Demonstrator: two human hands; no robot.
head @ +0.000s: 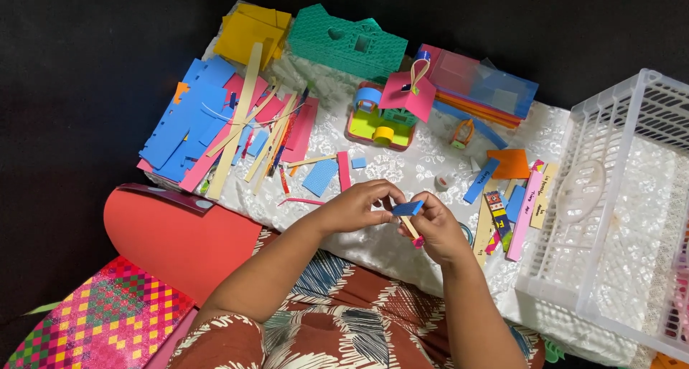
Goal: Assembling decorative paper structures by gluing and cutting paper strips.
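Blue foam, a small strip (408, 208) of it, sits pinched between both hands just in front of the white lace-patterned tablecloth (402, 169), and I take that cloth as my landmark. From my seat I see the left hand (357, 205) reaching in from the near-left edge of the cloth, forearm angled up and to the right, wrist fairly straight, fingers curled with thumb and fingertips closed on the left end of the strip. The right hand (438, 229) comes up from the near edge, wrist bent inward, its fingers closed on the strip's right end and also on a tan stick with a pink tip (413, 231) that slants downward under the strip. The two hands meet, knuckles almost touching.

On the far-left part of the cloth lies a heap of blue and pink foam offcuts (208, 121). At its far edge stands a green foam house (348, 43). Off the cloth's right edge rests a white plastic basket (617, 204). Off its near-left corner lies a red foam sheet (179, 240).
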